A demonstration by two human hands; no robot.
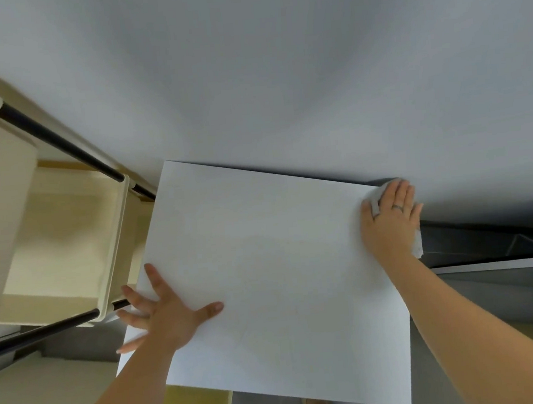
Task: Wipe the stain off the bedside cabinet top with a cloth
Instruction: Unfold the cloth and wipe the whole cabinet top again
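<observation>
The cloth point(374, 198) is found at the far right corner of the cabinet top point(264, 265), pressed flat beneath the right hand point(391, 220). Only small parts of it are seen: a white fold beside the forefinger and a corner past the heel of the palm, hanging over the right edge. It is judged to be light, soft and limp. It would bunch or slip if pushed only by the fingertips, so it is best held down under the whole palm. No stain can be made out on the pale surface; whether one is covered by the cloth cannot be told.

The right hand is spread on the cloth with fingers nearly straight, pressing rather than gripping, and a ring point(398, 208) is worn on one finger. The left hand point(166, 318) is laid flat and empty at the near left edge of the top, fingers splayed wide, some over the edge. The two hands are kept well apart, and the left is presumably used to steady the cabinet. The top looks smooth, stiff and probably slippery, so firm downward pressure would be needed for the wipe.

A pale grey wall point(280, 73) is met by the back edge. A cream trolley point(115, 245) with black rods point(62, 141) stands just beside the cabinet on the left, and something dark is seen low on the right.
</observation>
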